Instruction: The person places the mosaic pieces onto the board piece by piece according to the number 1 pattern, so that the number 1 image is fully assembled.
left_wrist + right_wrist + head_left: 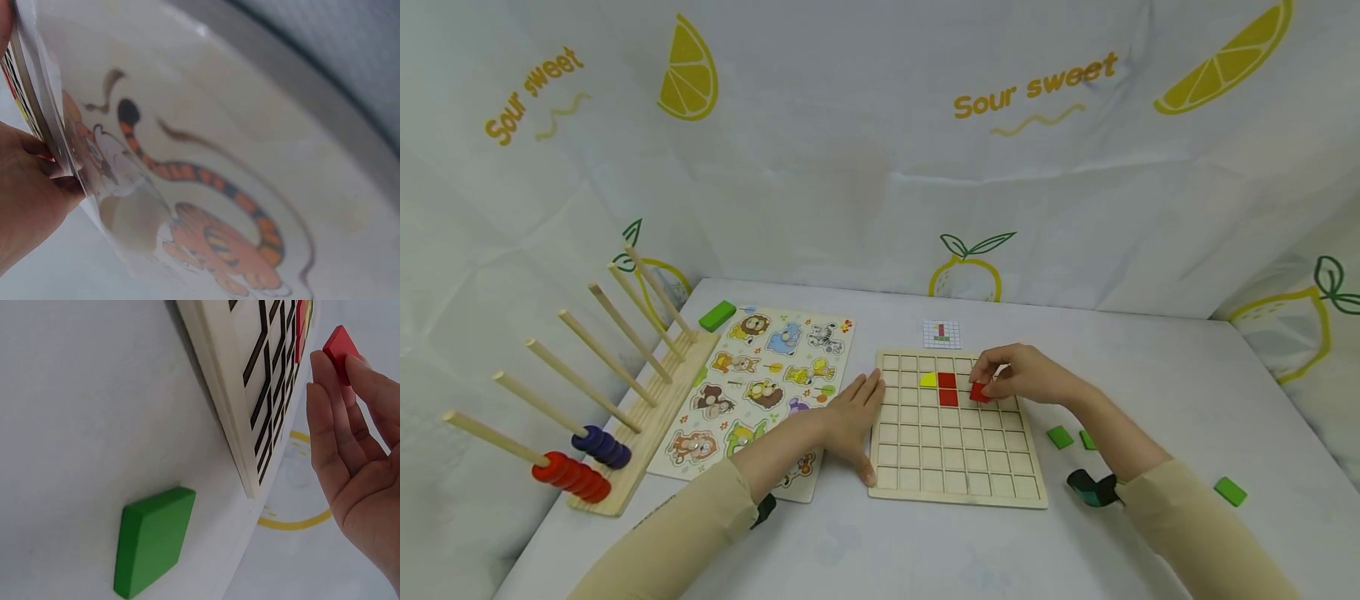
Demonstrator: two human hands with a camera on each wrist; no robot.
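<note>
A wooden grid board (951,458) lies flat before me. My right hand (1017,373) pinches a red square tile (978,392) between thumb and fingers, over the board's upper right cells. The right wrist view shows that tile tilted at the fingertips. Along the board's left edge rests my left hand (853,425), fingers extended and thumb spread toward the near corner. Two red tiles (948,398) sit one above the other in the grid, with a yellow piece (928,380) just left of the upper one.
Behind the board lies a small pattern card (942,334). Green tiles (1060,437) are scattered to the right. An animal puzzle board (767,383) lies at left, partly under my left forearm. Beyond it stands a wooden peg rack (647,417) with red and blue beads, near a green block (717,316).
</note>
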